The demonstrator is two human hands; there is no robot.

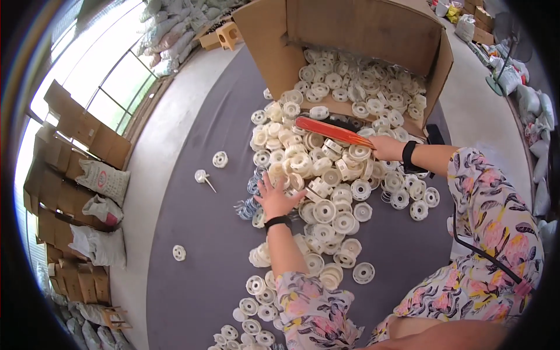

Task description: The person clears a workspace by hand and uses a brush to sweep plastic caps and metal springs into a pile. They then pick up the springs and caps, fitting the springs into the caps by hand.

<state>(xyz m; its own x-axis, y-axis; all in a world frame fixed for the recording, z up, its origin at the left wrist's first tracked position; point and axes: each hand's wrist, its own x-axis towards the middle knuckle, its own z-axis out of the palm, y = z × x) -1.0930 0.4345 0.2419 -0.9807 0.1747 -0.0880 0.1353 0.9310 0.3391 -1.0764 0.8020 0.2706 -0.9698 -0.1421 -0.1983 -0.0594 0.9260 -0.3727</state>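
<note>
A large heap of off-white round plastic parts (324, 211) spreads over the dark grey table. My right hand (386, 147) is closed round the end of a red hand brush (331, 130), whose dark bristles show along its far side. The brush lies across the top of the heap, close to the opening of a cardboard box (361, 26). Fingers spread, my left hand (276, 197) rests at the heap's left side. Beside it are metal coil springs (249, 205), partly covered. More of the round parts (361, 87) fill the tipped box.
On the grey table (192, 224) a few parts (220, 159) lie apart at the left, one with a pointed stem (204, 179). Flattened cartons (87, 131) and white sacks (102, 245) stand along the left wall. A yellow stool (228, 35) is at the back; more bags (539, 116) line the right.
</note>
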